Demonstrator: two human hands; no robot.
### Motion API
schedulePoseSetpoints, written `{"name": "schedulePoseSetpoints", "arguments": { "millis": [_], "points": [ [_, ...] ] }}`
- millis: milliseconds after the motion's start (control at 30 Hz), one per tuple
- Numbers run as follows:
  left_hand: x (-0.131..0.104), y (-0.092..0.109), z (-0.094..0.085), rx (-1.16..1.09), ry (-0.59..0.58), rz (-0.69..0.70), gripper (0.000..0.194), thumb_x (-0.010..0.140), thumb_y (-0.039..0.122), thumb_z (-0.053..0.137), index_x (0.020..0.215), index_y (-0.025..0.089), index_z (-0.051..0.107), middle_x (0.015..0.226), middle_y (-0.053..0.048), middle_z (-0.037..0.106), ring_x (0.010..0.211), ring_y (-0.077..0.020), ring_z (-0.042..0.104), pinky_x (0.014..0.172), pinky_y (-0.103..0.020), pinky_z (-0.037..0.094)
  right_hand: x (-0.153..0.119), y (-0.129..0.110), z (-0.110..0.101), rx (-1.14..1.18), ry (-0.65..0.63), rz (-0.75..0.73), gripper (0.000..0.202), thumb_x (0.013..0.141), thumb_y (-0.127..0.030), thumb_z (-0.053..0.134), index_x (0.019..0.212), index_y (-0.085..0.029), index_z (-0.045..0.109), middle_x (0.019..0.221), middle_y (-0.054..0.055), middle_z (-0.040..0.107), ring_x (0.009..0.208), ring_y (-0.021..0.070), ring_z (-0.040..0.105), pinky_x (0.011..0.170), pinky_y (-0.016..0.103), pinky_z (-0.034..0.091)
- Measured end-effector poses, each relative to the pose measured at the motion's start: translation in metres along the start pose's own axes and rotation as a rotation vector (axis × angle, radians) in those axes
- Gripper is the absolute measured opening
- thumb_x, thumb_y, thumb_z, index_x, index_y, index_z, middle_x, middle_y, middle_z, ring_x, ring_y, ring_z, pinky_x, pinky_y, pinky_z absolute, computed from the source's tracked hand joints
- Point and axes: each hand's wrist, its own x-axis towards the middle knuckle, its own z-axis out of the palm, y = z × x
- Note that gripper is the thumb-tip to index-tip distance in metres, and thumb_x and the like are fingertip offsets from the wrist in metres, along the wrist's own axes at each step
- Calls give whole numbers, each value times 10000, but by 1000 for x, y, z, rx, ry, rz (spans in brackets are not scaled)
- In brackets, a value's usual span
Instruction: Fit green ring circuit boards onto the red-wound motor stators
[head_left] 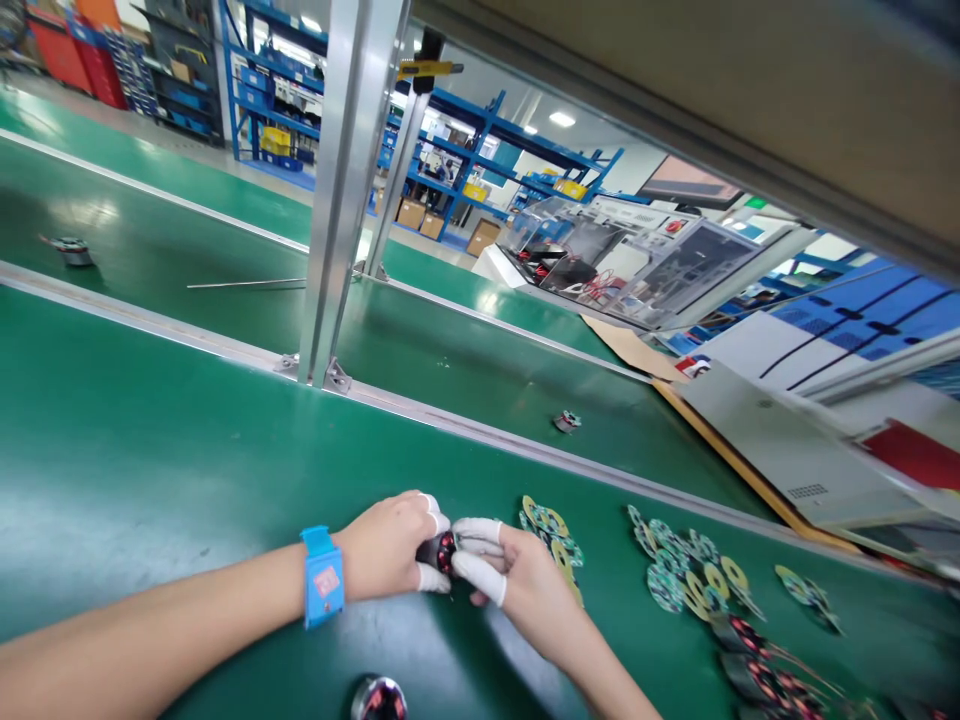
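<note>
Between my hands is a small black motor part with reddish copper windings point(445, 552). My left hand point(394, 545), with white finger cots and a blue wrist strap point(323, 578), is closed around its dark side. On the winding side, the white-tipped fingers of my right hand point(517, 570) pinch together at its edge. Whether they also hold some smaller piece is hidden. Just beyond my right hand lies a cluster of round green and yellow circuit boards point(551, 520). Closer to me, a metal-rimmed motor part with copper windings point(379, 699) rests on the green bench point(247, 480).
More circuit boards point(667, 560) lie to the right, with several wound motor parts point(757, 670) trailing wires nearby. Past a metal rail runs a green conveyor belt point(465, 370) carrying a motor point(568, 421) and another motor point(73, 251). An aluminium post point(341, 200) rises at the rail.
</note>
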Motion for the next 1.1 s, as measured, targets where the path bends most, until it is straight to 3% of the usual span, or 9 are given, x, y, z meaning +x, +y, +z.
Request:
{"name": "schedulePoseSetpoints", "arguments": {
  "millis": [167,333,533,667,800,967,1100],
  "points": [
    [2,-1,-12,31,-11,22,325,689,486,679,850,213,605,865,-23,552,836,-202,486,738,-301,395,7,4,4,-193,131,-15,312,732,-441,598,688,-132,603,547,21,592,507,139,558,471,225,431],
    [1,-1,-21,14,-99,14,317,740,409,635,978,205,587,923,-48,546,879,-216,478,800,-324,391,10,4,-8,-351,196,-72,398,782,-497,508,582,-157,562,487,6,558,446,128,527,454,224,406],
    [0,-7,-25,-81,-98,36,284,757,346,620,1006,219,566,926,-30,571,885,-203,487,817,-309,385,10,2,-25,-232,189,-107,305,714,-450,596,755,-150,637,614,16,590,544,144,545,527,249,466],
    [-1,-5,-27,-78,-94,31,180,759,306,604,912,217,570,906,-15,572,871,-193,485,802,-300,386,7,0,-19,-335,116,-217,228,717,-312,605,878,-158,655,742,32,604,630,146,551,563,246,476],
    [-2,-3,-27,-51,-70,3,185,732,315,620,865,196,569,924,-28,555,864,-195,477,799,-307,386,6,-2,-11,-348,44,-207,294,691,-258,635,970,-166,632,778,30,593,646,149,562,529,233,476],
    [0,-5,-24,-51,-36,-15,350,655,448,703,869,197,586,895,-26,551,855,-199,470,762,-288,390,7,1,-7,-330,43,-174,327,662,-220,659,982,-169,614,719,6,592,613,143,557,536,236,471],
    [1,-4,-20,-58,10,-30,290,661,433,715,776,195,596,820,-8,561,801,-179,470,724,-263,374,7,-1,-3,-381,103,-199,230,666,-207,648,891,-160,628,704,10,597,612,148,560,545,238,461]
  ]
}}
